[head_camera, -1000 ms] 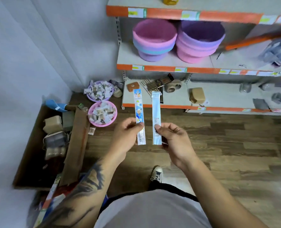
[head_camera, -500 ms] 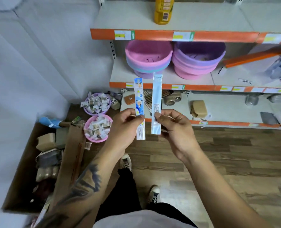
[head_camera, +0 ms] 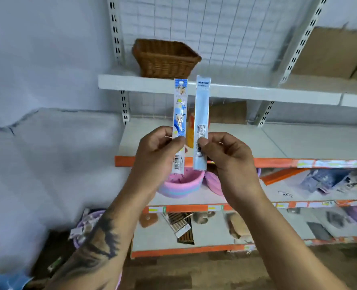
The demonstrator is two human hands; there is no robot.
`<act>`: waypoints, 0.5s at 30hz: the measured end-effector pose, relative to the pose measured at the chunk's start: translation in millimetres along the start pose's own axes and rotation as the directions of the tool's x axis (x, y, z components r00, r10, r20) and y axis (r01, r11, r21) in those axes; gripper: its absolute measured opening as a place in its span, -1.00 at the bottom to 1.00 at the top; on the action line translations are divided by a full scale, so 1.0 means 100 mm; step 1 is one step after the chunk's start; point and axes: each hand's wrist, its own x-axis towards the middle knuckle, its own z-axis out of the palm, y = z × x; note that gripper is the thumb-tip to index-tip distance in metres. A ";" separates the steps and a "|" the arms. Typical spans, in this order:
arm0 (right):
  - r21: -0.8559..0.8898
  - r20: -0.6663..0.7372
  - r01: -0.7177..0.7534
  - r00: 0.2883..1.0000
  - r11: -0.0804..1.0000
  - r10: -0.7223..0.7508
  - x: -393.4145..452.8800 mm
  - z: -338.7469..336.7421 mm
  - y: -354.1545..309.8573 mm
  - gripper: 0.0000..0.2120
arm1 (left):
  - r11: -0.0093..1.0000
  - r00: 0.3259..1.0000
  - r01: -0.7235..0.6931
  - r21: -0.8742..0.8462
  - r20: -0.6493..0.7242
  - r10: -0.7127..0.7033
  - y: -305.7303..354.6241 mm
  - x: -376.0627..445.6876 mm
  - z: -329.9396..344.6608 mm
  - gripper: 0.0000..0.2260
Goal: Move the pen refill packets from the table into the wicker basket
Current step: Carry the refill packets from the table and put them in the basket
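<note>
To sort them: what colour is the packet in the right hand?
Plain pale blue packet, pinched by the right hand; head view.

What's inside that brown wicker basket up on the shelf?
The wicker basket sits on the white top shelf, seen from below. Only its woven walls show; its inside is hidden, so any contents cannot be told.

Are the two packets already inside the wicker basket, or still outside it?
Outside. The left hand pinches one packet, the right hand the other packet, below the basket.
</note>
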 end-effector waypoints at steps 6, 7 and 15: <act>-0.021 -0.041 0.117 0.992 0.993 -0.118 0.65 0.40 -0.34 -0.94 | 0.993 0.993 -0.114 0.011 0.045 0.113 0.43 0.71 -0.12 -0.85; -0.010 -0.043 0.129 0.991 0.992 -0.130 0.73 0.45 -0.40 -0.93 | 0.993 0.992 -0.115 0.005 0.046 0.114 0.50 0.80 -0.13 -0.84; 0.050 -0.028 0.197 0.980 0.979 -0.196 1.14 0.75 -0.62 -0.86 | 0.992 1.000 -0.011 -0.123 -0.006 0.011 0.75 1.27 -0.14 -0.87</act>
